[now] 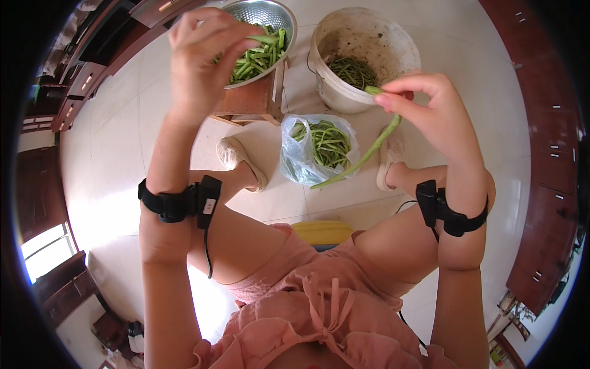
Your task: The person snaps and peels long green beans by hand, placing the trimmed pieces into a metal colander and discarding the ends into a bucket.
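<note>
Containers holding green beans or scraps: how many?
3: round silver perforated metal colander on the brown wooden stool; stained white plastic bucket to its right; translucent bluish plastic bag below both in the picture. Others may be hidden.

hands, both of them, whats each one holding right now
Left hand: closed, pinching a short bean piece above the metal bowl.
Right hand: closed, pinching a long green bean by the bucket.

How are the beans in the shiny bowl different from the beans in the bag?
The bean pieces in the metal colander are short; the long beans in the plastic bag are much longer. The bean pieces look mostly straight, while the long beans bend and curl. Both are green.
</note>
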Motion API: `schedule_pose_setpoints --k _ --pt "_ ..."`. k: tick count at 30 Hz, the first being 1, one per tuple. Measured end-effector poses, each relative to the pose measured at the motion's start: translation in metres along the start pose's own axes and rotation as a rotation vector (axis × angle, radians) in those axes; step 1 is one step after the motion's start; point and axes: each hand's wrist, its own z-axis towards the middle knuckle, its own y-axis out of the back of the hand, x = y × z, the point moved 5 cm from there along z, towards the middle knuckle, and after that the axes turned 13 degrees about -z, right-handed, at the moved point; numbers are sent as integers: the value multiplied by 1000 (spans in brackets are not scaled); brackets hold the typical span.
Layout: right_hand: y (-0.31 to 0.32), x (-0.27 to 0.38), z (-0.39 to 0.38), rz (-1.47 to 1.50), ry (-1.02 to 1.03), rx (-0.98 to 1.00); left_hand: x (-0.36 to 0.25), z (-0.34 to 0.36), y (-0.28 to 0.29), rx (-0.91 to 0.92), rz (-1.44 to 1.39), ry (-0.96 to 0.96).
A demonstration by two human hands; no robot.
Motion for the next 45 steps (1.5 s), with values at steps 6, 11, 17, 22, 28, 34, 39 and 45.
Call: schedule_pose_setpoints --k 6,11,17,22,28,34,39,45 --pt "-11 -8 -3 164 -84 29 47 -32 -5 93 144 279" --pt "-19 -3 -5 169 -51 10 11 -26 -23 143 -142 308" --pt "-26 10 0 200 -9 99 -78 3 -35 214 -443 13" --pt "-24 12 2 324 22 109 -82 10 -34 168 -413 -113" --pt "11 7 1 113 19 -305 -70 18 -19 51 -486 51" --pt "11 -49 17 -678 128 -593 -46 14 -13 -79 -612 404" --pt "-36 -104 17 -963 -190 -247 -36 15 -14 -136 -622 429" --pt "-5 -51 17 -246 125 -397 -39 18 -15 -137 -604 420"
